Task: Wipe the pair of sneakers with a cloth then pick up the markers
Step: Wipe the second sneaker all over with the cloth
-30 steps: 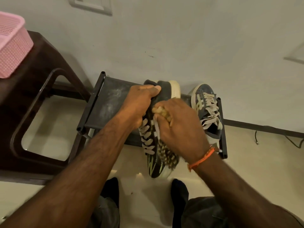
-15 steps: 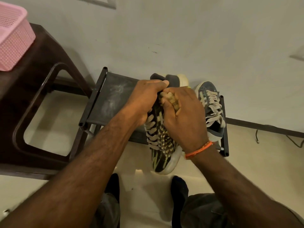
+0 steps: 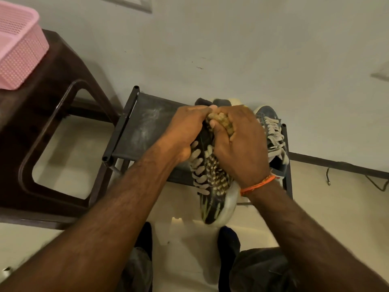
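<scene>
While left fingers (image 3: 202, 111) grip the sneaker (image 3: 212, 199), right fingers (image 3: 219, 128) clutch the cloth (image 3: 221, 121).

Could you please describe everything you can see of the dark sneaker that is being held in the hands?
The dark sneaker with pale laces and a thick white sole is held over the black fabric shoe rack, toe pointing toward the person. Pale streaks mark its black toe. The left hand grips its upper near the collar; the right hand presses a mottled tan cloth against it, the cloth trailing down beside the laces. The hands hide its heel and tongue.
</scene>
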